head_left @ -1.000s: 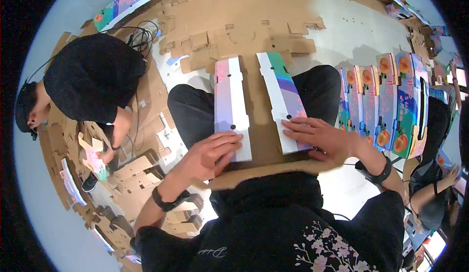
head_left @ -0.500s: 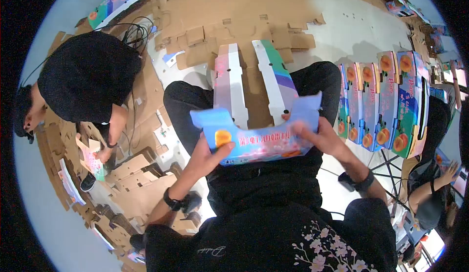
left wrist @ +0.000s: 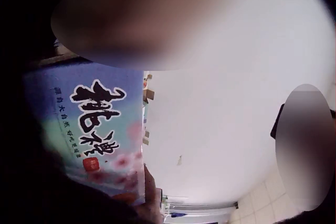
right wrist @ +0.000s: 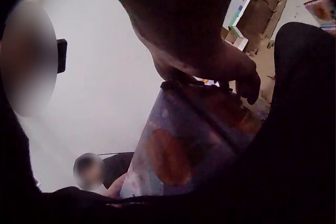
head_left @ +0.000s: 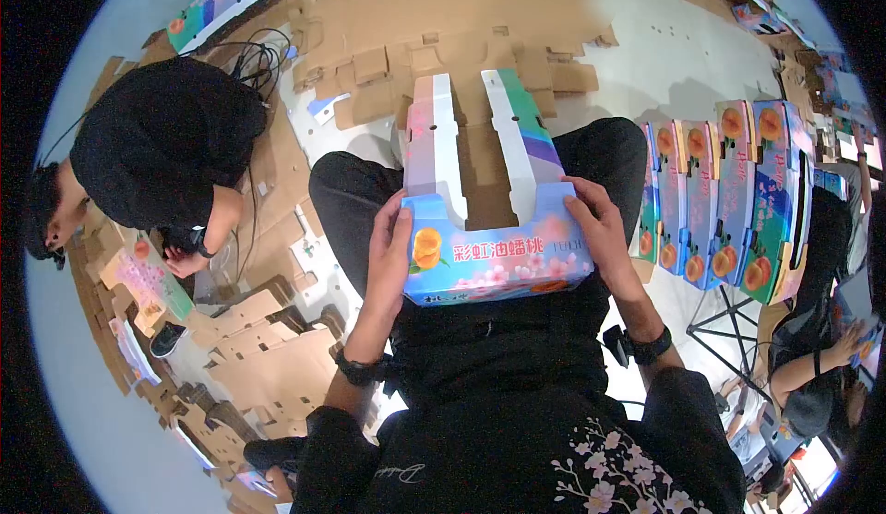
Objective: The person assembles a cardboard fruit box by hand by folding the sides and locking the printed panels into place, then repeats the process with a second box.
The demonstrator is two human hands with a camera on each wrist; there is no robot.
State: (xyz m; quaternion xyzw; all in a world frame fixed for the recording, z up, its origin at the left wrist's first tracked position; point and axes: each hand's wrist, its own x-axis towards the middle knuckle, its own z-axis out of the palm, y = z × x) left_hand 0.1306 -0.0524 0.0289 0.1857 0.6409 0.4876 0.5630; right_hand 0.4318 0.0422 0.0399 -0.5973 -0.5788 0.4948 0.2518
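Observation:
A long printed carton (head_left: 498, 260) lies across the lap, its blue near end panel with a peach and red characters folded up over the ends of two long white-edged side flaps. At the panel's left edge my left hand (head_left: 386, 251) grips, thumb on the front face. My right hand (head_left: 604, 237) holds the right edge, its fingers by the upper corner. Between the flaps the brown inside shows. Dark brush characters mark the end face of the carton (left wrist: 97, 124) in the left wrist view. In the right wrist view my right hand (right wrist: 210, 58) lies over the carton's (right wrist: 168, 155) top edge.
Several printed cartons (head_left: 729, 196) stand in a row at the right. Flattened cardboard (head_left: 461, 16) covers the floor ahead. A person in black (head_left: 171, 145) bends over a printed piece (head_left: 148, 279) at the left; another person sits at the far right.
The near end panel, down a second ago, has come up and now lies against the side flaps. Both hands have moved from the flaps to the panel's side edges.

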